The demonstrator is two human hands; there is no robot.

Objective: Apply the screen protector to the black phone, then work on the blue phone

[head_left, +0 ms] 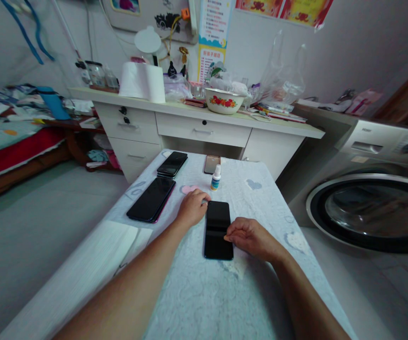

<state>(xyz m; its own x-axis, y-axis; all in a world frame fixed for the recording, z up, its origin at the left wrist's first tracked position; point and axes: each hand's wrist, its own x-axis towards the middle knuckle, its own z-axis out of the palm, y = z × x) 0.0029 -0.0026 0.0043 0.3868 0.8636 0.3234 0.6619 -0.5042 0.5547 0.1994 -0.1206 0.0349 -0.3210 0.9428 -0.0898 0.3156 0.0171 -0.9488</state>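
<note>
Phone (pixel 218 231) is lying screen-up on the cloth (pixel 189 295), left hand (pixel 192 208) resting half-curled at its top-left corner, right hand (pixel 249 236) resting bunched over its right edge, can't tell if either's gripping; probably a screen-handling step, next move needing steady light fingertips.

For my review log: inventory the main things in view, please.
Flat glass-fronted phone: one, black, between the hands
Other rectangular phones: at least two, black, table's left side
Flat rectangular phone or case: one, gold-brown, table's far edge
Small labelled plastic bottle: one, white, beyond the phone
Cloth-covered table: one, pale blue, centre
Drawered desk: one, white, beyond table
Round floral bowl: one, white, on desk
Paper roll: one, white, desk's left
Metallic washing machine: one, silver, right
Cloth-covered bed: one, red-edged, left
Paper posters: several, multicoloured, wall
Left hand: one, bare, phone's top-left corner
Right hand: one, bare, phone's right edge
</note>
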